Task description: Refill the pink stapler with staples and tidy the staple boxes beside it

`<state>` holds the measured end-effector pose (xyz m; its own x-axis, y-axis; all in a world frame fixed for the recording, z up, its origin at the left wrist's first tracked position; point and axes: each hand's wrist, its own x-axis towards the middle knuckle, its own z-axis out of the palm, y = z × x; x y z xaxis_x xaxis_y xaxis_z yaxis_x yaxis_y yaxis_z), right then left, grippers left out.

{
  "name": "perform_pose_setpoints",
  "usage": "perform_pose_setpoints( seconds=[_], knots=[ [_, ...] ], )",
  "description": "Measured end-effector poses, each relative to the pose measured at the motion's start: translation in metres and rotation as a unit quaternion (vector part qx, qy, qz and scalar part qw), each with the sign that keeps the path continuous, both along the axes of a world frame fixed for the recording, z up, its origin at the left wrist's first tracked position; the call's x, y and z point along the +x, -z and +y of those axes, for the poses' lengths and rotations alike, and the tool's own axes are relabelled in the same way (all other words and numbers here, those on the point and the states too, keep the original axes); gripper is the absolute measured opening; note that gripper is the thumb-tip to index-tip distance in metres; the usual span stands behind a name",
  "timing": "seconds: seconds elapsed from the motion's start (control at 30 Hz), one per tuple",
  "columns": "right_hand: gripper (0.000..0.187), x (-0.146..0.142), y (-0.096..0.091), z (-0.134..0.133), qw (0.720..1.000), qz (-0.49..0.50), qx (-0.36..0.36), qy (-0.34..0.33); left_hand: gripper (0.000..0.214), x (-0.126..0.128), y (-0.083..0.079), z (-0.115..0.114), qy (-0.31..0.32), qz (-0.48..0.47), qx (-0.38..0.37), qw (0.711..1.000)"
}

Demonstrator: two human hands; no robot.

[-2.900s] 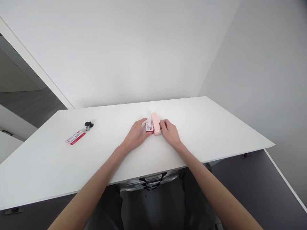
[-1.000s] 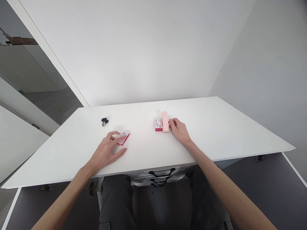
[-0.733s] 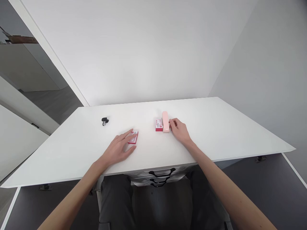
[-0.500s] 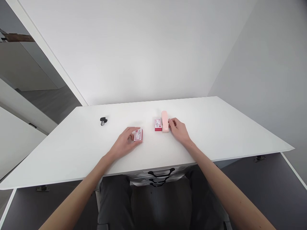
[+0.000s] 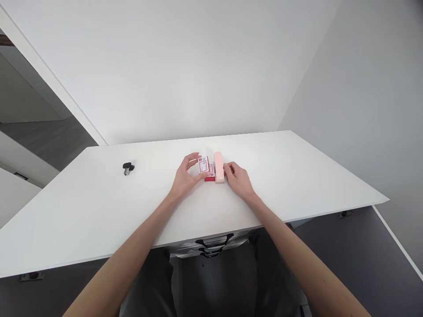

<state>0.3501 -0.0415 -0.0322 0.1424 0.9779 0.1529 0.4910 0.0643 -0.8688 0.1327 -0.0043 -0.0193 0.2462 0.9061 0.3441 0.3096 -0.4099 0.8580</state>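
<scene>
My left hand (image 5: 185, 177) is closed around a small red-and-white box (image 5: 203, 164), thumb in front and fingers behind, tilted over a second box. That second red-and-white box (image 5: 210, 178), partly hidden, lies on the table against the left side of a pink stapler (image 5: 219, 167). The boxes look like staple boxes, though their print is too small to read. My right hand (image 5: 238, 179) has curled fingers and presses its thumb and forefinger to the stapler's right side. The stapler stands lengthwise, pointing away from me.
A black item with a metal part (image 5: 127, 168), perhaps a clip or a small tool, lies at the left on the white table (image 5: 99, 211). Black drawer handles (image 5: 214, 241) show below the front edge. A white wall (image 5: 185, 79) rises behind the table.
My left hand has lifted its box and carried it right, to just over the box beside the stapler. My right hand stays at the stapler. The view has shifted slightly to the right.
</scene>
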Motion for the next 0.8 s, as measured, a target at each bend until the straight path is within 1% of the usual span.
perform_pose_setpoints(
  seconds=[0.1, 0.27, 0.43, 0.53, 0.57, 0.7, 0.8],
  knots=[
    [0.034, 0.0, -0.001, 0.001, 1.0, -0.007, 0.002, 0.0, 0.08, 0.005, -0.002, 0.002, 0.01, 0.002, -0.008, 1.0],
    [0.034, 0.0, -0.001, 0.002, 1.0, -0.012, -0.002, 0.002, 0.074, 0.009, -0.007, -0.001, 0.013, 0.045, -0.01, 0.999],
    [0.036, -0.001, -0.002, 0.0, 1.0, -0.012, -0.005, 0.002, 0.08, 0.012, -0.006, -0.001, 0.011, 0.076, 0.005, 0.997],
    [0.037, -0.001, -0.002, 0.0, 1.0, -0.004, -0.006, -0.001, 0.082, 0.013, -0.005, -0.003, 0.009, 0.089, 0.0, 0.996],
    [0.037, -0.001, -0.002, 0.0, 1.0, -0.001, -0.006, -0.001, 0.079, 0.012, -0.004, -0.004, 0.009, 0.089, -0.003, 0.996],
    [0.036, -0.001, -0.002, 0.0, 1.0, 0.003, 0.0, -0.001, 0.055, 0.012, -0.003, -0.006, -0.008, 0.065, -0.011, 0.998],
    [0.038, -0.001, -0.002, 0.0, 1.0, 0.006, 0.004, 0.0, 0.049, 0.012, -0.002, -0.006, -0.024, 0.043, -0.026, 0.998]
  ],
)
